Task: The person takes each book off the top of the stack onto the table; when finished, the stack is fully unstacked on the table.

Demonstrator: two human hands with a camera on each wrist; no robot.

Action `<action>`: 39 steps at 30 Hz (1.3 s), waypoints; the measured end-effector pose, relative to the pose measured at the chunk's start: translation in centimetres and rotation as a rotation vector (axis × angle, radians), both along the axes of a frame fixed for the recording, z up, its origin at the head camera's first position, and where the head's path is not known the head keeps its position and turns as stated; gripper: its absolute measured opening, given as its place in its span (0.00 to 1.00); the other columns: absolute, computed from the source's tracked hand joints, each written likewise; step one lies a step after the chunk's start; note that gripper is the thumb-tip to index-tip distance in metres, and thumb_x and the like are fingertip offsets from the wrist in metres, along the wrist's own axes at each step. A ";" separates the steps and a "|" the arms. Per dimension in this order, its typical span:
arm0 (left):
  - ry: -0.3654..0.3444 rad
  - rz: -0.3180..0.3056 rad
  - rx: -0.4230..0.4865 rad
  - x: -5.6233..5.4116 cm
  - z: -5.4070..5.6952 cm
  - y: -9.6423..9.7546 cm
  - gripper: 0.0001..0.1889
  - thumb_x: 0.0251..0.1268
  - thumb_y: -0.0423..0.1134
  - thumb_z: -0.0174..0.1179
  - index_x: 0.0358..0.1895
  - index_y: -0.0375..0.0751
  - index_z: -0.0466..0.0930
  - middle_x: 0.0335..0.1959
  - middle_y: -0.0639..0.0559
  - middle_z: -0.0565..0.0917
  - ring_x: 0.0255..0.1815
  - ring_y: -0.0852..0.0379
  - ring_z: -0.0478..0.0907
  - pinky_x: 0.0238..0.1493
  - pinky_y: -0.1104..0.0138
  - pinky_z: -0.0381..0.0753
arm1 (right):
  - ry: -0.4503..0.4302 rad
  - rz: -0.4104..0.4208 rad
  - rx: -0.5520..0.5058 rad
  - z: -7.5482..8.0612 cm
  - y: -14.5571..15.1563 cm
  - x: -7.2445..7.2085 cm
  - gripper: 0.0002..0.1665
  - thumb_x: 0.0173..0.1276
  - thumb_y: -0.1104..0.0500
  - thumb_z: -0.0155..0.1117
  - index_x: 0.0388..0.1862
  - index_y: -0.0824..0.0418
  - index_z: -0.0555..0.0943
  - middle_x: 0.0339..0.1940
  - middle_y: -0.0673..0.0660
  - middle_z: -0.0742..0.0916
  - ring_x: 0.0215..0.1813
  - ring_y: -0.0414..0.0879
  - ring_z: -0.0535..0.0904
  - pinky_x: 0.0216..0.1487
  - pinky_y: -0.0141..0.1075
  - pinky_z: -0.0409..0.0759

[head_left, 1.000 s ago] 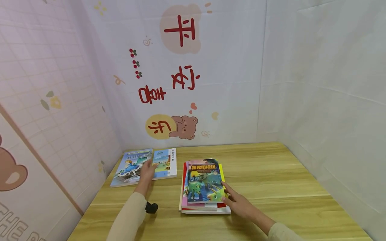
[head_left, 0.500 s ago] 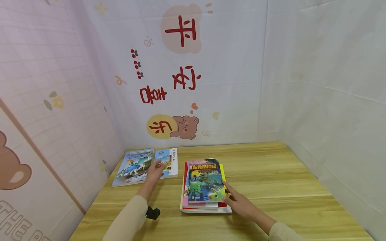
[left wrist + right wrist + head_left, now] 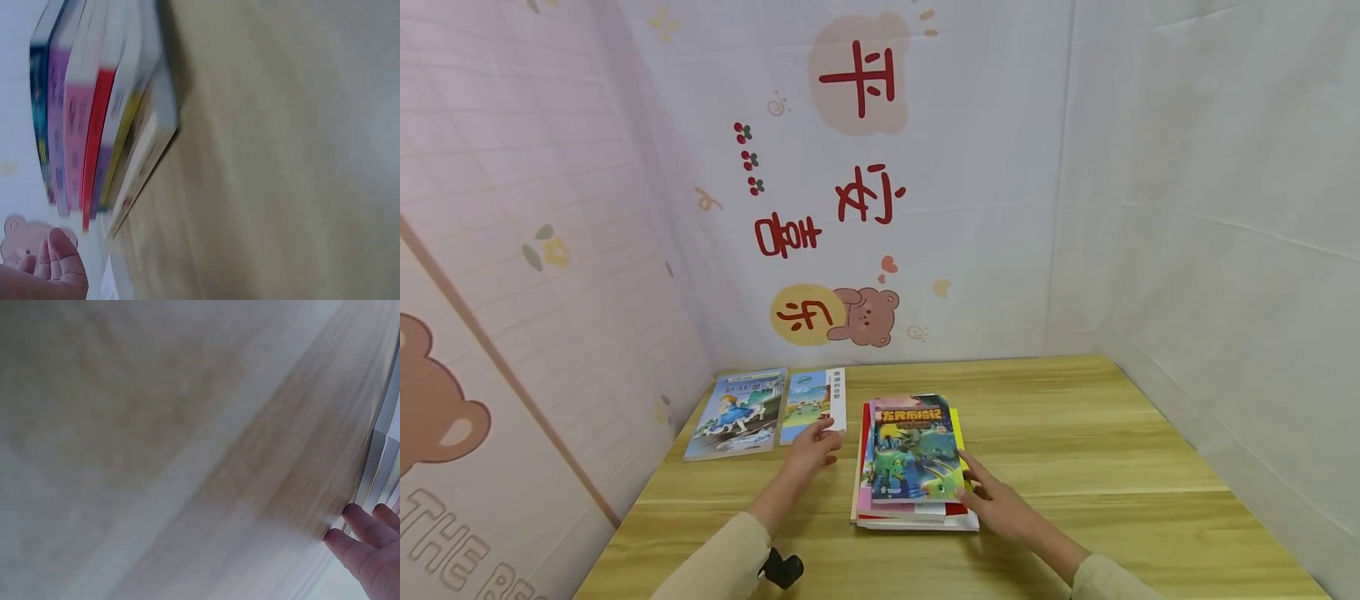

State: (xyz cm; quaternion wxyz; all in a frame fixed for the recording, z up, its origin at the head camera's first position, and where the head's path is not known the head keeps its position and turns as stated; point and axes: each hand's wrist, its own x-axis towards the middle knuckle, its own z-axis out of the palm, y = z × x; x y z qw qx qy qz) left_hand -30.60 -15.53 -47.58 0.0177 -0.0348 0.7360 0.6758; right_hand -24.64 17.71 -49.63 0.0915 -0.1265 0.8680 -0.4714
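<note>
A stack of several books stands on the wooden table, topped by a dinosaur-cover book (image 3: 917, 450). My right hand (image 3: 1000, 504) rests against the stack's right side, its fingertips at the book edges; in the right wrist view the right hand (image 3: 375, 550) has its fingers extended. My left hand (image 3: 811, 450) hovers at the lower right corner of a blue-and-white book (image 3: 805, 404), fingers loosely bent and holding nothing. Left of that book lies a book with a girl in a blue dress (image 3: 737, 417). The left wrist view shows the spines of the stack (image 3: 78, 125) beyond the left hand (image 3: 59, 269).
The wooden table (image 3: 1075, 433) reaches back to a white fabric wall (image 3: 970, 250) printed with red characters and a bear. A black camera mount (image 3: 782, 568) sits at the left wrist. More printed fabric (image 3: 550, 292) closes off the left side.
My left hand has moved right, from between the two flat books toward the stack. The right hand stays at the stack's right side. The head view has shifted slightly.
</note>
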 end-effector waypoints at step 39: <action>-0.082 -0.167 -0.100 4.4 -1.6 2.8 0.31 0.65 0.44 0.68 0.65 0.29 0.74 0.51 0.44 0.80 0.46 0.53 0.76 0.46 0.60 0.80 | 0.007 0.026 -0.013 -0.1 0.0 0.1 0.35 0.78 0.43 0.51 0.79 0.53 0.61 0.74 0.66 0.68 0.70 0.69 0.66 0.66 0.63 0.64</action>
